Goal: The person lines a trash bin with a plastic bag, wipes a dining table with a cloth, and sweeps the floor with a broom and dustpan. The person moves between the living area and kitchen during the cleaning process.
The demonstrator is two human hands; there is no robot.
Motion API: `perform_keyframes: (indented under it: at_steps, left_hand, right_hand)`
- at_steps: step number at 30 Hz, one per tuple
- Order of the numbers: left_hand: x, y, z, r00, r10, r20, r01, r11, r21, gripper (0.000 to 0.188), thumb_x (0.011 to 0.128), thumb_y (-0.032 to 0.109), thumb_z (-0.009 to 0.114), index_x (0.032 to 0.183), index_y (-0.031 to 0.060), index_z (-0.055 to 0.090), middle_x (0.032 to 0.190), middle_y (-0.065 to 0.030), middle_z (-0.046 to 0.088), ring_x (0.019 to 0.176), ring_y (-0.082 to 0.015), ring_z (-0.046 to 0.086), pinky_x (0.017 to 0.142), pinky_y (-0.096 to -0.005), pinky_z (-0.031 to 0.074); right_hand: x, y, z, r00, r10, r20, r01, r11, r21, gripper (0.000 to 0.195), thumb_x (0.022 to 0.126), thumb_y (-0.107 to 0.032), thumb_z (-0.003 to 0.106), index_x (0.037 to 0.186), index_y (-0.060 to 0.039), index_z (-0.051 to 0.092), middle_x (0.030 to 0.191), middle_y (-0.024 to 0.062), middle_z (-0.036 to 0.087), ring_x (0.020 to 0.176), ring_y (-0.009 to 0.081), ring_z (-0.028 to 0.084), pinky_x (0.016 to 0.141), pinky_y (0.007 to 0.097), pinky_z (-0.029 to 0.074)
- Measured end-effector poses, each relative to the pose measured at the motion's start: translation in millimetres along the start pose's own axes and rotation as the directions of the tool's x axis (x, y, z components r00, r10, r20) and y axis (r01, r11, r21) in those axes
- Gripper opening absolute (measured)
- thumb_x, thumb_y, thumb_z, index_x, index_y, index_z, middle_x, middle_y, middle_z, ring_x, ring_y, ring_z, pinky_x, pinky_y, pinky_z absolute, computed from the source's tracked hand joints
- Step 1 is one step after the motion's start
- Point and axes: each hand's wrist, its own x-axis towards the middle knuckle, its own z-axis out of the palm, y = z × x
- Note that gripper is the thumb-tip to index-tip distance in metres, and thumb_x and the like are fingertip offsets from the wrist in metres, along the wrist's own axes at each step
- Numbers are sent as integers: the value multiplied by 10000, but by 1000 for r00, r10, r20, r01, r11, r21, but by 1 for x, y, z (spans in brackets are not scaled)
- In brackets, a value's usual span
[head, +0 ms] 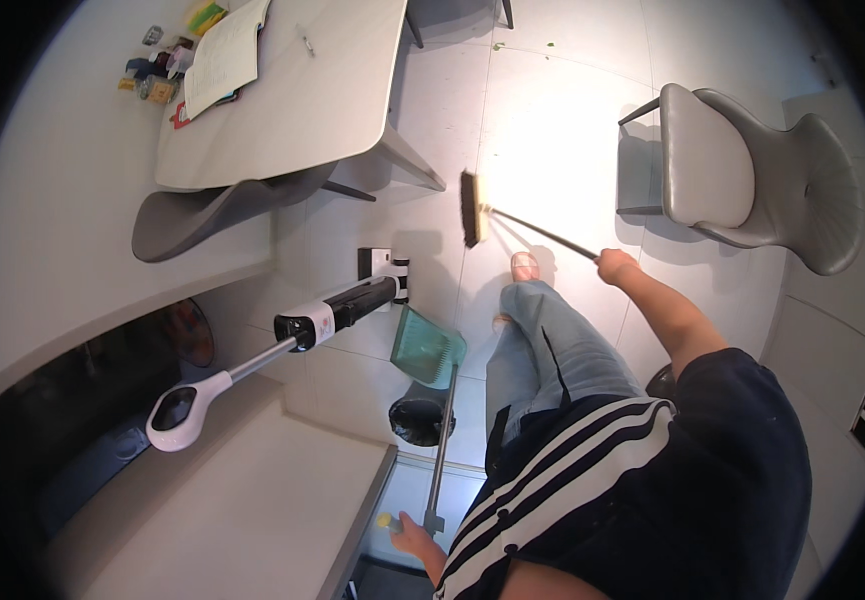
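My right hand [616, 266] grips the handle of a broom [477, 208], whose dark bristles and pale head are over the light tiled floor ahead of my feet. Low in the view, my left hand [410, 536] is closed on the grey end of a long-handled dustpan, near its yellow tip. The green pan of the dustpan [425, 349] hangs to the left of my legs, above or beside a bin lined with a black bag [421, 418]. Small green scraps [498, 46] lie on the floor at the far side.
An upright floor cleaner [320, 319] stands left of the dustpan. A table [312, 97] bearing an open book [226, 56] and small jars is at the upper left, with a grey chair [230, 214] against it. Another grey chair [710, 165] stands at right. A counter [252, 510] lies lower left.
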Motion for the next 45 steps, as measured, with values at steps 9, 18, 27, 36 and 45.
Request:
perform_keyframes:
  at_steps: [9,18,27,36,45]
  left_hand:
    - [15,-55,21,986,-116,121,105,991,88,333,772,176,636,887,-126,556,774,-213,601,688,-318,575,629,-411,440]
    - [-29,-53,36,960,-267,85,276,952,-135,260,788,153,645,838,-83,550,674,-108,541,562,-178,473,492,-324,393]
    - [-137,15,58,908,-418,21,410,877,-249,213,811,169,613,733,46,457,540,13,340,440,-99,315,395,-267,258]
    - [-217,95,113,804,-581,-128,551,809,-207,274,792,206,626,751,-16,471,559,-31,385,445,-157,364,408,-318,313]
    - [-278,159,155,810,-572,-128,503,790,-351,226,796,176,612,737,18,462,555,-21,384,426,-137,356,394,-286,307]
  right_hand:
    - [-119,100,-28,971,-172,-166,118,950,-290,261,899,-261,412,986,-30,499,842,229,608,830,410,572,724,485,453]
    - [-132,66,-33,948,-303,102,299,729,-615,231,868,-211,449,1002,-61,563,907,159,636,873,317,613,729,415,487]
    - [10,68,-100,971,-214,108,209,536,-818,254,850,-145,472,1030,-86,641,1032,114,633,952,282,616,712,418,536]
    - [130,147,-247,928,-353,-122,102,553,-827,222,863,-137,408,993,-60,570,903,143,647,832,315,635,672,404,527]
    - [82,183,-330,907,-420,15,366,772,-519,237,828,-220,446,943,-51,565,873,196,622,820,357,603,713,456,484]
